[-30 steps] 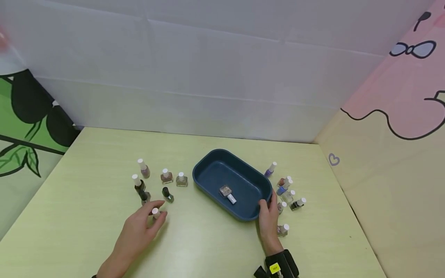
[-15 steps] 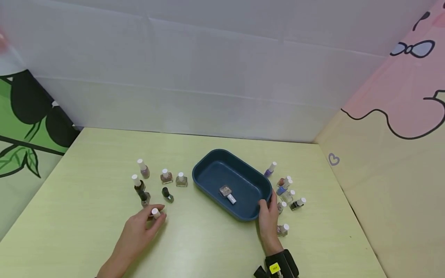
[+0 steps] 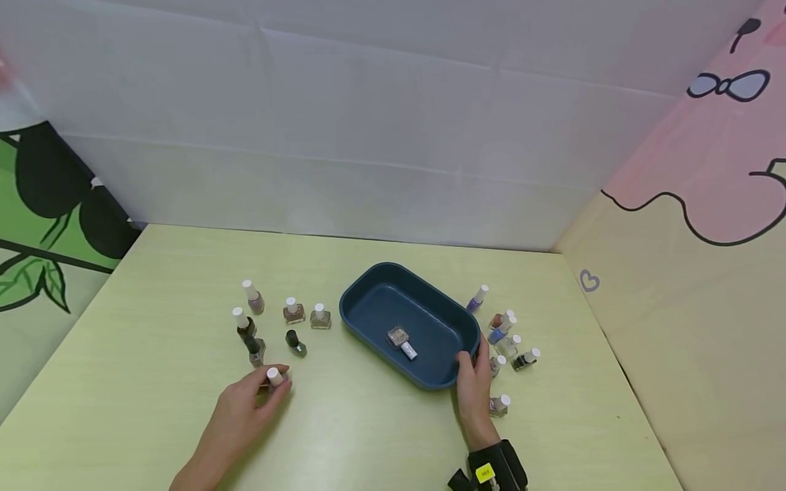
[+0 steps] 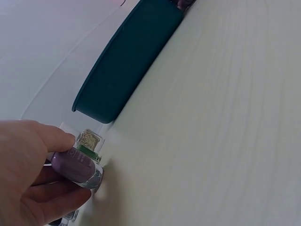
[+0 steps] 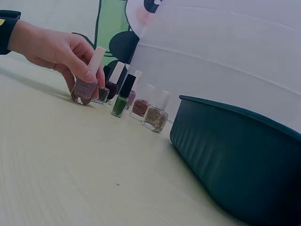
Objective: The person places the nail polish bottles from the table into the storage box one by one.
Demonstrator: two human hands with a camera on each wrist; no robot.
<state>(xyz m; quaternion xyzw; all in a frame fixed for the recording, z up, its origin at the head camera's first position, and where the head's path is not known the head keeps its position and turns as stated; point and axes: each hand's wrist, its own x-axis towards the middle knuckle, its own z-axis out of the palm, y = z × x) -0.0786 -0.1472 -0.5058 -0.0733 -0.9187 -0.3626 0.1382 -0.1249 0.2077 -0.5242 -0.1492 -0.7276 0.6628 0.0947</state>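
Note:
In the head view my left hand (image 3: 239, 412) pinches a nail polish bottle (image 4: 75, 167) between thumb and fingers. It has mauve polish and a white cap; in the right wrist view it stands slightly tilted, its base at the table. My right hand (image 3: 474, 395) grips the near right end of a dark blue tray (image 3: 368, 341), thumb over the rim. One glittery nail polish bottle (image 3: 399, 337) with a white cap lies on its side inside the tray. Just beyond my left hand is a dark-capped green bottle (image 5: 120, 101).
Left of the tray stand several more bottles, among them a brownish-red one (image 3: 294, 312) and a gold glitter one (image 3: 321, 318). Another group, including a blue bottle (image 3: 500, 331) and a black one (image 3: 525, 361), stands close by the tray's right end. A white sheet (image 3: 368, 136) hangs behind the table.
The fingers of my left hand have drawn in around the mauve bottle, which has barely moved. My right hand and the tray have stayed in place.

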